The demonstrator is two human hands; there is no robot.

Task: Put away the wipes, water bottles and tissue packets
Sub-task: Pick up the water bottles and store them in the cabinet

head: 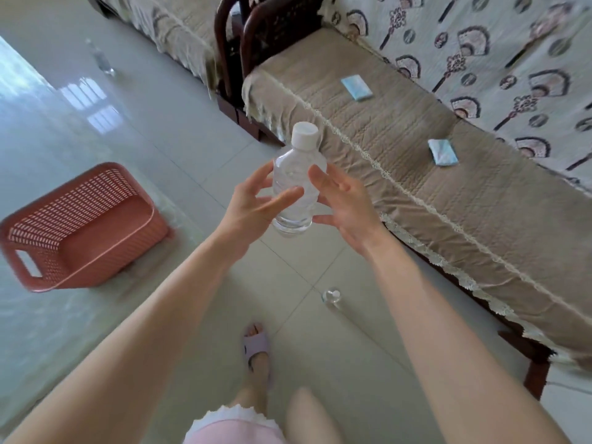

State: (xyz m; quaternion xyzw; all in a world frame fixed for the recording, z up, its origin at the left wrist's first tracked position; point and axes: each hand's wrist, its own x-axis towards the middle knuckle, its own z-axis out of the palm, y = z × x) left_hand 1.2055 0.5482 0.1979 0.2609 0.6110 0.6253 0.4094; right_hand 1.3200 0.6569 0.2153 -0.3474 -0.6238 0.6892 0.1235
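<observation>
I hold a clear water bottle [296, 174] with a white cap upright in the air in front of me. My left hand [256, 203] grips its left side, with one finger across the front. My right hand [342, 203] is on its right side, fingers spread against it. A pink plastic basket [105, 248] stands empty on the floor to the left. Two light blue tissue packets lie on the sofa seat, one further back [356, 87] and one nearer [442, 152]. A second bottle [331, 296] stands on the floor near the sofa, and a third bottle [103, 60] stands far off at the upper left.
A long sofa [432, 219] with a beige quilted cover runs along the right side. A dark wooden armrest [253, 36] separates it from another seat behind. The floor is glossy pale tile. My foot in a lilac slipper [256, 344] is below the hands.
</observation>
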